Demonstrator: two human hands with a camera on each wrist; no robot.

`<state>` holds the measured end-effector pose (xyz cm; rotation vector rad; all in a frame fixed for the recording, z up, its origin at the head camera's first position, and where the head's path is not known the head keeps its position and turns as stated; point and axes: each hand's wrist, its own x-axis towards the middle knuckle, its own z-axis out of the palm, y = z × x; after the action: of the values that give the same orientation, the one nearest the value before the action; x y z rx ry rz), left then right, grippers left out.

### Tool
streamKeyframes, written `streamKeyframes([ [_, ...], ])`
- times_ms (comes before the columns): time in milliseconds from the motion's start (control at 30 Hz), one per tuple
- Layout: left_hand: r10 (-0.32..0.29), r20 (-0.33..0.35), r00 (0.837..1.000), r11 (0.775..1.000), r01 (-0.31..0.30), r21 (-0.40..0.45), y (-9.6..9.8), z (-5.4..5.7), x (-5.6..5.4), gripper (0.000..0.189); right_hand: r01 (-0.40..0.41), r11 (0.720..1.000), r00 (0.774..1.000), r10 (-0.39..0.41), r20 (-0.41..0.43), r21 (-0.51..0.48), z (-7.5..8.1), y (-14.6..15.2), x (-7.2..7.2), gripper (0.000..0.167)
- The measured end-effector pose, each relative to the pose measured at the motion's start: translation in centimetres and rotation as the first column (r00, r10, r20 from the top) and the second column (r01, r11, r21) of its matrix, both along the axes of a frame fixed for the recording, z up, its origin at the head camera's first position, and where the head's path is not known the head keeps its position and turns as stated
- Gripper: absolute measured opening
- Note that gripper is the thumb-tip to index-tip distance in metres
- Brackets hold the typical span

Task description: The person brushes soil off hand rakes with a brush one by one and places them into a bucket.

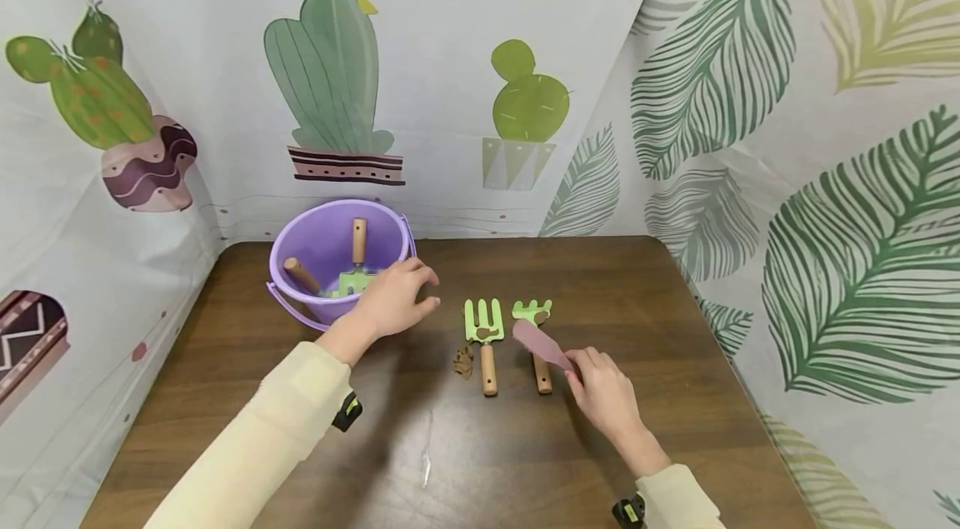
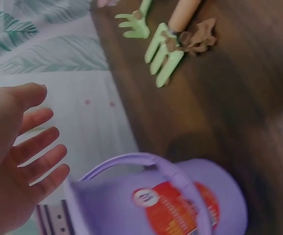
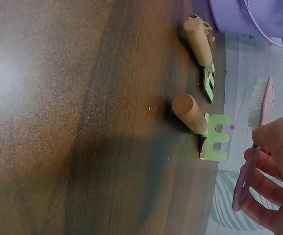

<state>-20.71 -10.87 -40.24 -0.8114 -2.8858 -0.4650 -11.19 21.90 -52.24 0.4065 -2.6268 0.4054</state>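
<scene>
My right hand (image 1: 606,396) pinches a pink brush (image 1: 542,343) by its handle; the right wrist view shows its white bristles (image 3: 255,103). Below the brush lies a small green rake (image 1: 531,311) with a wooden handle, brown stuff on its head. Left of it is a green hand fork (image 1: 483,321), also soiled, with a brown clump (image 1: 462,361) at its side. My left hand (image 1: 396,296), fingers loosely bent and holding nothing, hovers by the right rim of a purple bucket (image 1: 281,250). Inside the bucket stand wooden-handled tools (image 1: 359,242) with green heads.
The brown wooden table (image 1: 427,429) ends at a white backdrop (image 1: 450,54) printed with cacti and leaves. The bucket's purple handle (image 1: 300,314) hangs down over its front side. A red label (image 2: 168,210) is on the bucket wall.
</scene>
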Motion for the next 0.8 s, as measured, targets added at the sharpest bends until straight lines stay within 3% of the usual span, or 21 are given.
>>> streamKeyframes([
  [367, 0.07, 0.151, 0.986, 0.996, -0.062, -0.057, 2.0, -4.7, 0.3, 0.028, 0.024, 1.0, 1.0, -0.024, 0.007, -0.016, 0.2, 0.5, 0.0, 0.023],
  [800, 0.1, 0.244, 0.965, 0.994, -0.084, -0.076, 4.9, -8.2, 1.2, 0.028, 0.046, 0.999, 0.999, -0.045, 0.029, -0.027, 0.4, 0.8, 0.0, 0.023],
])
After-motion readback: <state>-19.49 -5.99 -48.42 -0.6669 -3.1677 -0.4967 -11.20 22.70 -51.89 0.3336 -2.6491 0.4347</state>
